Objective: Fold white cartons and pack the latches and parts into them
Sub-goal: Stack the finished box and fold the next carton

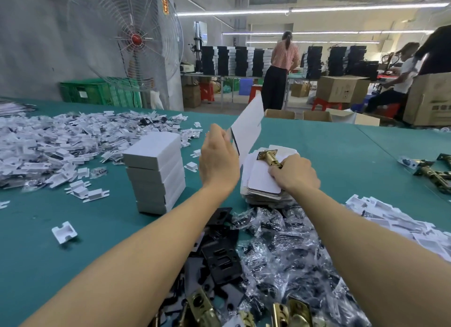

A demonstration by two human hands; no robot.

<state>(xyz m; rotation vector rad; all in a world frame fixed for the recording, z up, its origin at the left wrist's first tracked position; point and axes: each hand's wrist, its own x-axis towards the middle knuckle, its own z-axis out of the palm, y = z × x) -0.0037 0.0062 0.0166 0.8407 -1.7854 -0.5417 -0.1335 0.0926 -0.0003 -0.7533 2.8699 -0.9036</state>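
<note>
Carton blank (249, 129) pinched, raised, in left hand (218, 160); right hand (294, 174) grips brass latch (269, 157) over flat stack (263, 187).

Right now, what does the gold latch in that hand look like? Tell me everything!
The latch looks like shiny brass metal. It has a flat rectangular plate at its far end, joined to a round tube. It lies tilted, with the plate pointing away from the person, just over the pile of flat white cartons. The right hand grips its near end and hides that part.
</note>
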